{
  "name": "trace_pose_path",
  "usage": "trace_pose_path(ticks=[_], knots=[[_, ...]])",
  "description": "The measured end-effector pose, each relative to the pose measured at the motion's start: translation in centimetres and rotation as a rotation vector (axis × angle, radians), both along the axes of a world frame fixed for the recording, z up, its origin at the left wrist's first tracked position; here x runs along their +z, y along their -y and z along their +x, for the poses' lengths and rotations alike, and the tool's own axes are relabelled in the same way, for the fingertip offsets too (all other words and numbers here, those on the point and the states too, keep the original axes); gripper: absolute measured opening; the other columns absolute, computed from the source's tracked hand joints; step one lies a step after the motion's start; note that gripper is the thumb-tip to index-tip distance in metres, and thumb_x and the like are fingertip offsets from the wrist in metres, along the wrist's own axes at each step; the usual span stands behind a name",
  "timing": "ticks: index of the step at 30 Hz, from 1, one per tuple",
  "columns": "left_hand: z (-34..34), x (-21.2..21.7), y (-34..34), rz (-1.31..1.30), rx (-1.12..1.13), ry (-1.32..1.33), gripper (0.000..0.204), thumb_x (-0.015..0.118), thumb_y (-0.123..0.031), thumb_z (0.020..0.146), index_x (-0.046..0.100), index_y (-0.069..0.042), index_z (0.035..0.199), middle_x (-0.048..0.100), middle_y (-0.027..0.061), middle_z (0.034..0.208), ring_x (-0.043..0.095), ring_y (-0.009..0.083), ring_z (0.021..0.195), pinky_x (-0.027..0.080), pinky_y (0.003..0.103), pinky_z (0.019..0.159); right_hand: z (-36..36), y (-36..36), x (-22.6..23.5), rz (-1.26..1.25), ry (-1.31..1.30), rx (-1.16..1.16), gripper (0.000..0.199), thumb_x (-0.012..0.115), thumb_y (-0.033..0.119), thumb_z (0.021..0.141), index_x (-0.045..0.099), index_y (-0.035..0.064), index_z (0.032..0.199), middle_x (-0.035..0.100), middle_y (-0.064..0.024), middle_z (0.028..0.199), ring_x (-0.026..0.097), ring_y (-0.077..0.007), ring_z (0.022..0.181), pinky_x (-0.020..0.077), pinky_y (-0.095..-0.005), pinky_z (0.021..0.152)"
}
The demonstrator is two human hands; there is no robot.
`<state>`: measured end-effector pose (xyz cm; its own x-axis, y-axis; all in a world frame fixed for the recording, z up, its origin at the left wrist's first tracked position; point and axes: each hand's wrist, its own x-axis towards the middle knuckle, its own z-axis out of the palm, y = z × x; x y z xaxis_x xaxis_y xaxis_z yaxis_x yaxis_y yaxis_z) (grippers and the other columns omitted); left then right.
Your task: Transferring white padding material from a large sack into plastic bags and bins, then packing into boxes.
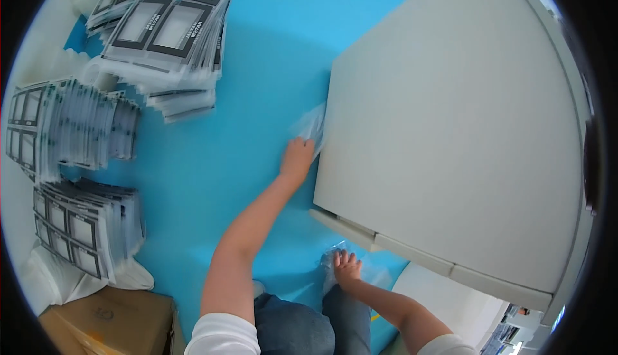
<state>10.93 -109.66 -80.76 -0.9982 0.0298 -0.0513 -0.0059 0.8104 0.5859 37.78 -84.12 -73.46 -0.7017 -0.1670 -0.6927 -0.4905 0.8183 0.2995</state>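
My left hand [298,160] reaches forward to the side of a large white cabinet or table [450,117]. Its fingers are closed on a crumpled clear plastic sheet or bag [312,121], part of which is hidden against the white edge. Lower down, my right hand [347,269] lies over my knee with its fingers spread. Under and around that hand is more clear plastic film [374,274]. Whether both pieces of plastic are one cannot be made out.
Stacks of clear sheets printed with dark grey frames stand at the left: an upper stack [170,27], a middle one [84,123] and a lower one [84,223]. A brown cardboard box [116,319] sits at lower left. The floor [212,155] is bright blue.
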Motion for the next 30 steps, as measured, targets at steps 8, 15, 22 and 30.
trace_pose_path(ticks=[8, 15, 22, 30], knots=[[27.3, 5.3, -4.5, 0.191, -0.087, 0.411, 0.035, 0.053, -0.005, 0.076, 0.043, 0.006, 0.108, 0.056, 0.0254, 0.093, 0.056, 0.0436, 0.080, 0.045, 0.050, 0.071, -0.1, -4.9, -2.5, -0.170, -0.031, 0.019, 0.051, 0.051, 0.016, 0.080, 0.037, 0.0111, 0.128, 0.044, -0.0130, 0.120, 0.048, -0.0313, 0.103, 0.0476, -0.0464, 0.071], [46.4, -4.7, -14.1, 0.034, -0.503, -0.375, 0.046, 0.056, -0.010, 0.074, 0.032, 0.009, 0.108, 0.055, 0.0264, 0.093, 0.057, 0.0376, 0.087, 0.046, 0.043, 0.076, -0.2, -1.8, -1.1, -0.391, -0.028, -0.263, 0.064, 0.065, 0.009, 0.068, 0.035, 0.0087, 0.125, 0.045, -0.0157, 0.117, 0.050, -0.0352, 0.101, 0.0478, -0.0491, 0.073], [46.2, 16.0, -18.3, 0.619, -0.153, 0.836, 0.034, 0.065, -0.017, 0.074, 0.038, -0.001, 0.085, 0.050, 0.0105, 0.069, 0.051, 0.0255, 0.061, 0.043, 0.037, 0.059, 11.0, -12.7, 9.2, -0.635, 0.233, -0.913, 0.096, 0.080, 0.031, 0.056, 0.027, 0.0015, 0.130, 0.042, -0.0236, 0.123, 0.042, -0.0392, 0.114, 0.0363, -0.0464, 0.096], [49.5, 57.0, -24.4, 0.382, -0.510, 0.851, 0.025, 0.058, -0.007, 0.067, 0.047, -0.001, 0.089, 0.058, 0.0150, 0.076, 0.059, 0.0345, 0.073, 0.047, 0.043, 0.067, 27.0, -21.7, 42.8, -1.370, -0.051, -1.050, 0.099, 0.078, 0.027, 0.060, 0.019, -0.0013, 0.134, 0.032, -0.0228, 0.129, 0.032, -0.0349, 0.124, 0.0249, -0.0404, 0.106]])
